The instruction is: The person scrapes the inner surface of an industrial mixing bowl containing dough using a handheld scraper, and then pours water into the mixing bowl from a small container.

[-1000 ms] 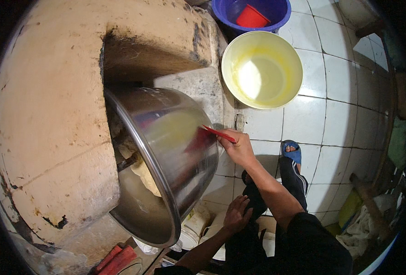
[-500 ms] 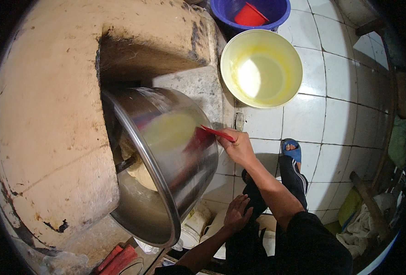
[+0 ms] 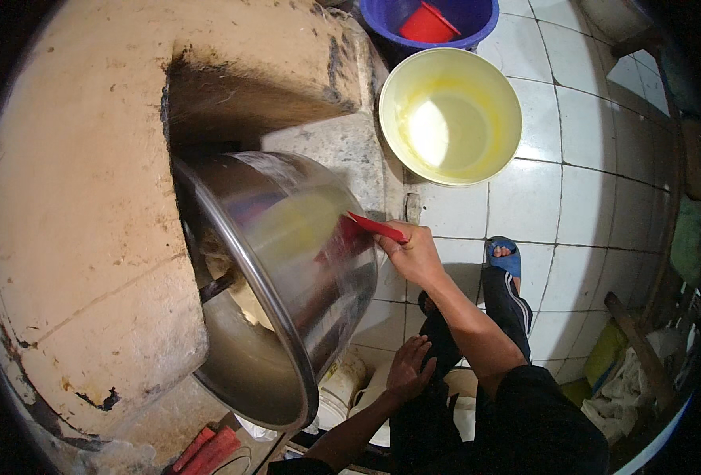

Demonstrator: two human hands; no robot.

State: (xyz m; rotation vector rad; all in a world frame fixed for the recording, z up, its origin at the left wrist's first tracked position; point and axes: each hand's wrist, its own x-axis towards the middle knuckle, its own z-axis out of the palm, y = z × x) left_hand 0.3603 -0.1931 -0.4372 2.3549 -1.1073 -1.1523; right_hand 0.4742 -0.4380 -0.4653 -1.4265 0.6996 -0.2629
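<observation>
A large steel mixing bowl (image 3: 330, 261) stands tilted, its rim toward a beige-painted machine body (image 3: 105, 206). Inside lies a pale dough-like mass (image 3: 249, 299), partly hidden by the rim, with a dark bar (image 3: 217, 286) reaching in beside it. My right hand (image 3: 415, 255) is closed around a flat red scraper (image 3: 376, 227). The scraper's tip is at the bowl's outer wall; whether it touches cannot be told. Over my leg, my left hand (image 3: 411, 369) lies open with its fingers stretched and nothing in them.
A pale yellow basin (image 3: 497, 119) with yellow residue stands on white floor tiles (image 3: 524, 202). Behind it is a blue tub (image 3: 485, 32) holding a red container (image 3: 429, 24). White buckets (image 3: 341, 388) sit below the bowl. Cloth and sacks (image 3: 619, 400) lie at right.
The red scraper has turned slightly in my right hand and shows more of its flat face. The dough has shifted in the bowl. My left hand stays put.
</observation>
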